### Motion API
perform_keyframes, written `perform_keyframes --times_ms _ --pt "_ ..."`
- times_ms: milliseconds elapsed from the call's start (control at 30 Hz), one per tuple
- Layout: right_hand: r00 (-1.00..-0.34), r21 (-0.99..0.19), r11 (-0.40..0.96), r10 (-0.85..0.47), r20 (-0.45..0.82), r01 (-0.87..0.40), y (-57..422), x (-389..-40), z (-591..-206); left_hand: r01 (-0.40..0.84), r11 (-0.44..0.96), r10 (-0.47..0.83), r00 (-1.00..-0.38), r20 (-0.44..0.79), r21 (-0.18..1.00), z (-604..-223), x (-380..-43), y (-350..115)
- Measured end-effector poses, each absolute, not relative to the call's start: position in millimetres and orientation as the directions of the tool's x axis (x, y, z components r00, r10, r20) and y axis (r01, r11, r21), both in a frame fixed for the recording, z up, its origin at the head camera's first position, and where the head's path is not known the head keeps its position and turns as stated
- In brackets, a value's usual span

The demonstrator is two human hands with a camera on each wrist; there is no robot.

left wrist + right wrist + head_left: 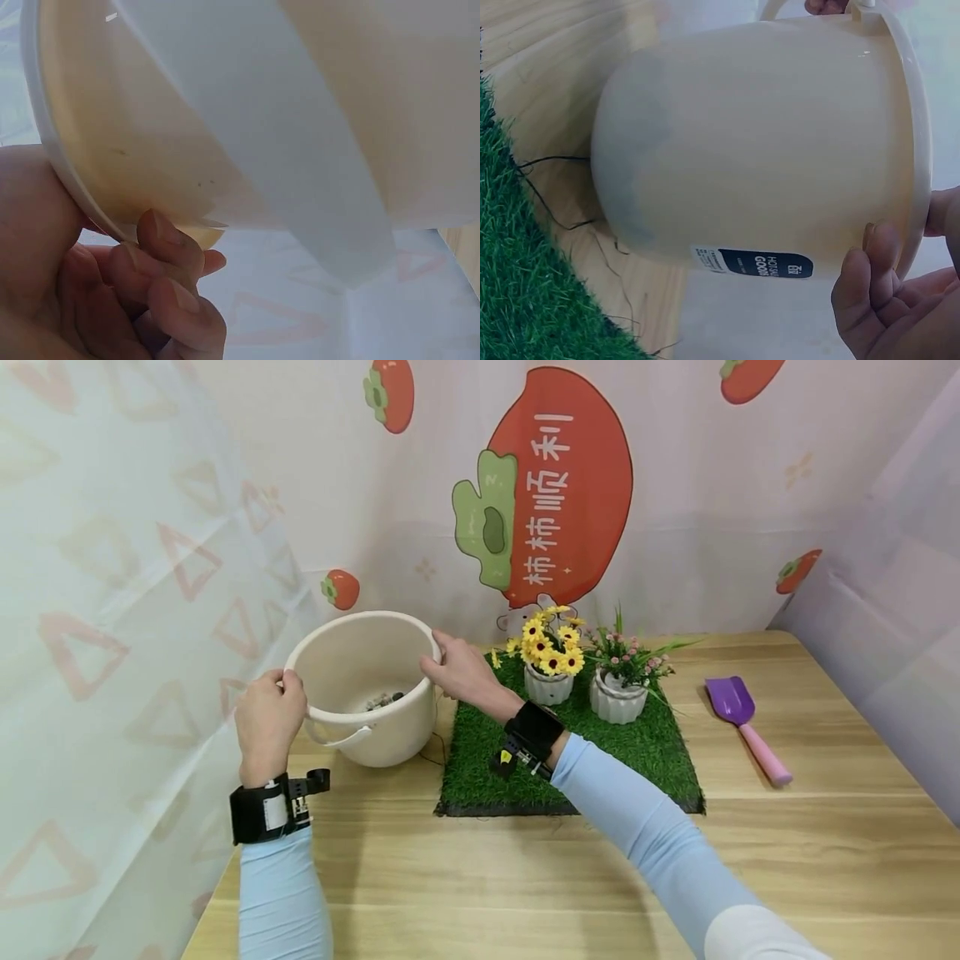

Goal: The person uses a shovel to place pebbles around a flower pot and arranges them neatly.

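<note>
A cream plastic bucket [390, 735] with a white handle [341, 739] stands at the left of the table, some small stones [384, 701] lying on its bottom. My left hand [272, 718] grips the rim on the near left side; in the left wrist view its fingers [176, 300] curl under the rim's edge. On the opposite side my right hand [468, 672] holds the rim, thumb over the edge and fingers [881, 262] against the outer wall. A dark label [769, 262] shows on the bucket's side in the right wrist view.
Right of the bucket lies a green turf mat [570, 777], bearing a white pot of yellow flowers [549, 685] and a white pot of pink flowers [618, 700]. A purple scoop [731, 700] with a pink handle rests farther right on the wooden table [465, 885]. Printed curtains surround the table.
</note>
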State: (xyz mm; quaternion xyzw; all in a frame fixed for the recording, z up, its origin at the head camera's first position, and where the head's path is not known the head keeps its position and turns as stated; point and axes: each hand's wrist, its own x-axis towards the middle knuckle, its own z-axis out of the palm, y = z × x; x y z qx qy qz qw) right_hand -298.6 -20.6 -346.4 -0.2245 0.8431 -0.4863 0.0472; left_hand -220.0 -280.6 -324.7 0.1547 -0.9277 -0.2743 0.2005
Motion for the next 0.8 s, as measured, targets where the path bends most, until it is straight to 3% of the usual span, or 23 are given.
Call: perform_keyframes --times_ms 500,800 --pt "-0.893 -0.835 0.398 -0.393 0.22 -0.38 1 -288 -338 -0.126 0.813 -0.351 -0.885 0.305 0.569 -316 -206 -264" --pt "-0.898 -0.893 0.326 -0.41 0.16 -0.309 18 -281 -346 -0.041 0.863 -0.231 -0.919 0.319 0.504 -321 -194 -253"
